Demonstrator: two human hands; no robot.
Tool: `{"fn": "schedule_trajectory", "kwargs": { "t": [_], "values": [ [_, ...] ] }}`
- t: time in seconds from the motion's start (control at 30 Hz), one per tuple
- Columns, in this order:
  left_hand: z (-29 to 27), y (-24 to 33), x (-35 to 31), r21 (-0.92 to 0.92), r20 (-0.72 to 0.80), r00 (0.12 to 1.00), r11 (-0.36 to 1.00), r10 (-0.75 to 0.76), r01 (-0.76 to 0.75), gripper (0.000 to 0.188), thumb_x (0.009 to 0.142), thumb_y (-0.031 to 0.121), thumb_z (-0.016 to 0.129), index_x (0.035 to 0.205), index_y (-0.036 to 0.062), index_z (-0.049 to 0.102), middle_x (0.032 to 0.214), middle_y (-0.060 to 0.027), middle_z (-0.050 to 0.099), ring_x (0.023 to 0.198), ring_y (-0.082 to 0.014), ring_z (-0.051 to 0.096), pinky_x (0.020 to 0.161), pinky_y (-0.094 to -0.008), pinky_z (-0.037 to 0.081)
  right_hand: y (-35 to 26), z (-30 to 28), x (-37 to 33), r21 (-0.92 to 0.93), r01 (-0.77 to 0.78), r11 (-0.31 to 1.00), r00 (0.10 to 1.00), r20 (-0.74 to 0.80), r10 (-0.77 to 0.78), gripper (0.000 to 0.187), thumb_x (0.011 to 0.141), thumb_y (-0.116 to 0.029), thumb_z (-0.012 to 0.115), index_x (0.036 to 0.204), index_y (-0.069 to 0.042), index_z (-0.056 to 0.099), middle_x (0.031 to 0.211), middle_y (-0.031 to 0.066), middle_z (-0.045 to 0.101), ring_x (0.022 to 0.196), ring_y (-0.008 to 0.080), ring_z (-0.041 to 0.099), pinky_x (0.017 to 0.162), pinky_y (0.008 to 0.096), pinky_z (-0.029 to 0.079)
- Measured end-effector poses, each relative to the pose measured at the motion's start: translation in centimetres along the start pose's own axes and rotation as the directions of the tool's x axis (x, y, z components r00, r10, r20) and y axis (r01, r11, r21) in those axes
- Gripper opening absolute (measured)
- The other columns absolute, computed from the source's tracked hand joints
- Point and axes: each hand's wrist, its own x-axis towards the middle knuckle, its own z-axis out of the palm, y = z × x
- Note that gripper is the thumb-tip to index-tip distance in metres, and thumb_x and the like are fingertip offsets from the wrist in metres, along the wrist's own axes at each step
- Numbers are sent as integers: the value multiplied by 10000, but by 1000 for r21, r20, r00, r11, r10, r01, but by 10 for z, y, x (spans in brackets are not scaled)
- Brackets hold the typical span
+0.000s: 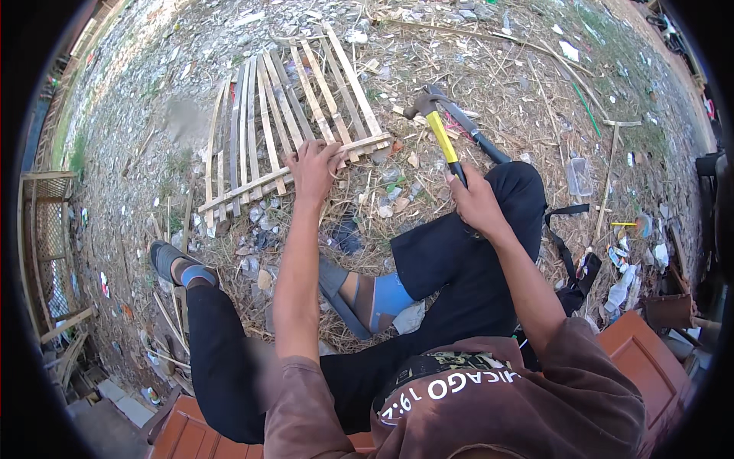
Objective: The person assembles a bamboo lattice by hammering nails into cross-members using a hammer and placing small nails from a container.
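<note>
A panel of bamboo slats lies on the littered ground ahead of me. Several slats fan away from a crosspiece along its near edge. My left hand grips this edge near its right half, fingers bent over the slats. In my right hand is a claw hammer with a yellow and black handle. Its head points up and away, apart from the panel and to its right. Just beyond the hammer lies a long blade with a black handle, partly covered by the hammer head.
Dry straw, stones and scraps surround my legs. A clear plastic container and a black strap lie at the right. Long thin sticks stretch across the far right. At the left edge stands a lattice frame. Beneath me is a reddish-brown panelled surface.
</note>
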Motion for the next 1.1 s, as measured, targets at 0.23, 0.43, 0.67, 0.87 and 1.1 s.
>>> {"fn": "schedule_trajectory", "kwargs": {
  "t": [0.23, 0.43, 0.67, 0.87, 1.1],
  "values": [
    [-8, -7, 17, 22, 16, 993, 993, 113, -113, 217, 866, 312, 723, 1058, 217, 760, 945, -34, 657, 1004, -260, 592, 876, -441, 425, 17, -10, -23, 509, -288, 811, 957, 126, 261, 161, 1012, -201, 568, 1094, -82, 499, 685, -24, 478, 475, 43, 437, 406, 236, 368],
    [-27, 2, 40, -68, -13, 984, 981, 179, -179, 247, 907, 302, 705, 1062, 115, 750, 950, -97, 673, 935, -323, 604, 826, -430, 491, 22, -6, -13, 591, -299, 749, 953, 150, 262, 191, 1000, -198, 599, 1073, -94, 456, 665, -51, 422, 454, 24, 375, 399, 212, 343],
    [-14, 5, 32, -74, 6, 987, 984, 162, -161, 231, 898, 297, 715, 1041, 118, 741, 950, -95, 658, 951, -332, 601, 823, -435, 508, 23, -8, -14, 603, -282, 746, 959, 149, 242, 212, 982, -203, 623, 976, -85, 446, 666, -26, 453, 455, 44, 422, 403, 234, 376],
    [-3, 3, 27, -76, 16, 993, 990, 118, -116, 223, 886, 241, 712, 1064, 110, 734, 955, -112, 654, 954, -341, 598, 851, -434, 498, 23, -9, -13, 611, -291, 737, 956, 164, 241, 214, 974, -204, 631, 990, -82, 455, 668, -25, 453, 454, 43, 425, 401, 234, 375],
    [-2, 2, 28, -136, -23, 988, 979, 153, -155, 214, 879, 228, 722, 1051, 102, 739, 949, -114, 656, 950, -343, 602, 844, -451, 491, 26, -9, -9, 613, -290, 734, 957, 169, 237, 217, 965, -199, 639, 1011, -80, 463, 668, -25, 454, 450, 42, 426, 403, 232, 378]
  ]
}}
